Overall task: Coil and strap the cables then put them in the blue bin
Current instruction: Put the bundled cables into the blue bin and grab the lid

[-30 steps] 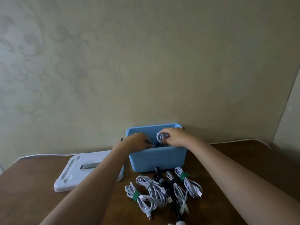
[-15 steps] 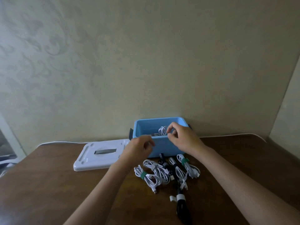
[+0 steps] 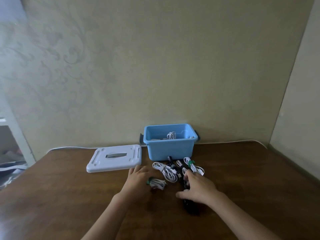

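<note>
Both hands are down at the pile now. The left hand [image 3: 138,179] lies beside a small white bundle with a green strap [image 3: 156,183], fingers curled toward it; whether it actually grips the bundle I cannot tell, the picture is blurred there. The right hand [image 3: 197,187] is spread, fingers straight, resting over a black cable [image 3: 187,203] that runs toward the near edge.

Just beyond, the other strapped cables [image 3: 174,170] lie in a row touching one another, white ones and dark ones, 1 with a green strap [image 3: 191,163] at the far right. The blue bin [image 3: 170,149] stands right behind them against the wall, open, with a white coil [image 3: 171,135] already inside.

The step looks like picking the next bundles for the bin. Done well, each hand closes round the strapped middle of 1 bundle, so the loops stay together and no plug end snags a neighbour on the lift. The black cable looks long and loose, so I would gather it fully before carrying it.

The bin's white lid [image 3: 115,158] lies flat to the left. Everything sits on a dark brown wooden table [image 3: 60,196], pushed up to a pale patterned wall [image 3: 121,66], with a thin white cord [image 3: 69,147] along the far edge.
</note>
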